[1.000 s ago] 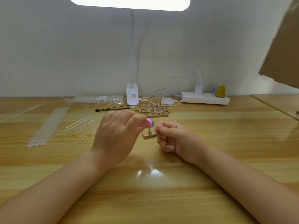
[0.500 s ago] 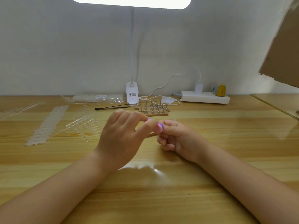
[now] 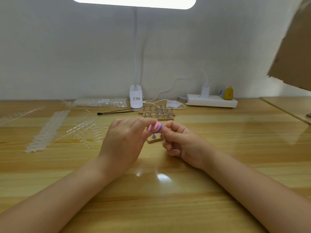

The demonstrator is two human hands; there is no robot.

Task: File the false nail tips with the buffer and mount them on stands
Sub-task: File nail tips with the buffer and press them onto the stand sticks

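My left hand (image 3: 124, 140) pinches a small pink and purple buffer (image 3: 155, 127) between thumb and fingers above the table's middle. The buffer's purple end touches the fingertips of my right hand (image 3: 180, 142), whose fingers are curled and pinched together; a nail tip between them is too small to make out. Just behind both hands lies a small wooden block with metal stands (image 3: 154, 138). Farther back sits a larger wooden base with several metal stands (image 3: 157, 113).
Strips of clear nail tips (image 3: 47, 130) and loose clear sprues (image 3: 84, 130) lie at the left. A bag of tips (image 3: 101, 102), a black stick (image 3: 114, 112), the lamp's clamp (image 3: 136, 98) and a power strip (image 3: 212, 101) line the back. Cardboard (image 3: 292, 52) hangs at the upper right.
My left hand has moved the buffer right against my right fingertips and then back a little left. The right hand has stayed where it was.
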